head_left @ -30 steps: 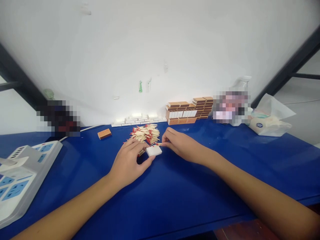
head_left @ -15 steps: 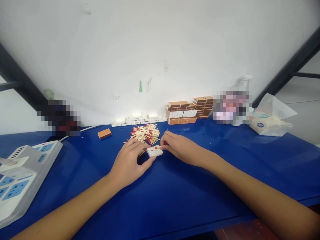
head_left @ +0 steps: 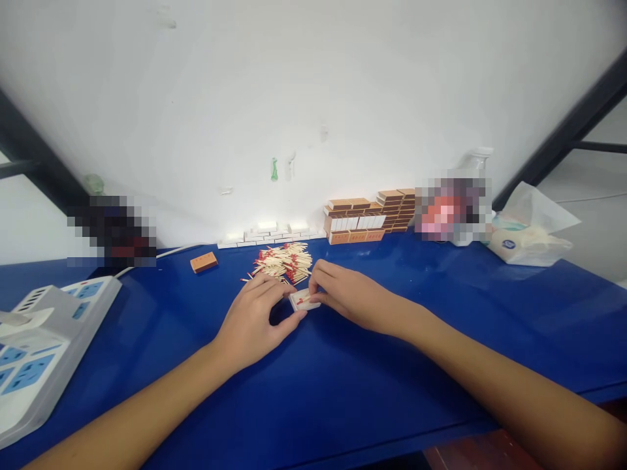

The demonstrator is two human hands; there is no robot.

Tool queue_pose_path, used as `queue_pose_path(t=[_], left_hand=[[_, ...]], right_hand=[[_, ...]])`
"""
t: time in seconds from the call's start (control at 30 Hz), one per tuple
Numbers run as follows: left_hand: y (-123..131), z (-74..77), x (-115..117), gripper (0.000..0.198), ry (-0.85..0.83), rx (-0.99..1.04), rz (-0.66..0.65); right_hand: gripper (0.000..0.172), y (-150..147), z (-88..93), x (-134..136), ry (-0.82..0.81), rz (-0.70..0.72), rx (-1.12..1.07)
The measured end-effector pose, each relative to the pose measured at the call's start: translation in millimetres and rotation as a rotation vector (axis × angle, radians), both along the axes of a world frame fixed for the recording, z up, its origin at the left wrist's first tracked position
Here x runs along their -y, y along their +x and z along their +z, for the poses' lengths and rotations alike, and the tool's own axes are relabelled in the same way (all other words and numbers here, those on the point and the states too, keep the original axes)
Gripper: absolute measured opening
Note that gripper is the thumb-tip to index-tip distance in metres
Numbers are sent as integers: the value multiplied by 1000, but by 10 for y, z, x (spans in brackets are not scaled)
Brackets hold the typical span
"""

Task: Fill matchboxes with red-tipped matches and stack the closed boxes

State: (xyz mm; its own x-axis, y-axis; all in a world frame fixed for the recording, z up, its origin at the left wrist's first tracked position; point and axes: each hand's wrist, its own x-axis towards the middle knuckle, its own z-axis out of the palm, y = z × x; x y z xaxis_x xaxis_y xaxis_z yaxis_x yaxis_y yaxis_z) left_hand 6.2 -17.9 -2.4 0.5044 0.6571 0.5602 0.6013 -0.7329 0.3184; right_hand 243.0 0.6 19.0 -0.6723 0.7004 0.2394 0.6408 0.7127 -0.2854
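My left hand [head_left: 257, 310] holds the tray [head_left: 314, 307] between thumb and fingers, its long side running roughly left to right. From the tray's right, my right hand [head_left: 345, 292] pinches matches [head_left: 304, 299] over it, red heads leftward, along that axis. The pile [head_left: 284, 261] lies just beyond, on the far side.

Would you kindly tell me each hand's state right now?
Left hand: closed, holding the white matchbox tray.
Right hand: closed, pinching red-tipped matches at the tray.
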Motion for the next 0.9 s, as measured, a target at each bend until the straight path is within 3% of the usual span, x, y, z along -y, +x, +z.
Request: queue_pose_path(t=[0.57,0.9], left_hand=[[-8,-12,1,23,-19,15,-26],[-15,-25,-2,24,5,13,-10]], right_hand=[[12,-16,-28,34,-53,68,-158],[10,18,0,-19,-85,46,-113]])
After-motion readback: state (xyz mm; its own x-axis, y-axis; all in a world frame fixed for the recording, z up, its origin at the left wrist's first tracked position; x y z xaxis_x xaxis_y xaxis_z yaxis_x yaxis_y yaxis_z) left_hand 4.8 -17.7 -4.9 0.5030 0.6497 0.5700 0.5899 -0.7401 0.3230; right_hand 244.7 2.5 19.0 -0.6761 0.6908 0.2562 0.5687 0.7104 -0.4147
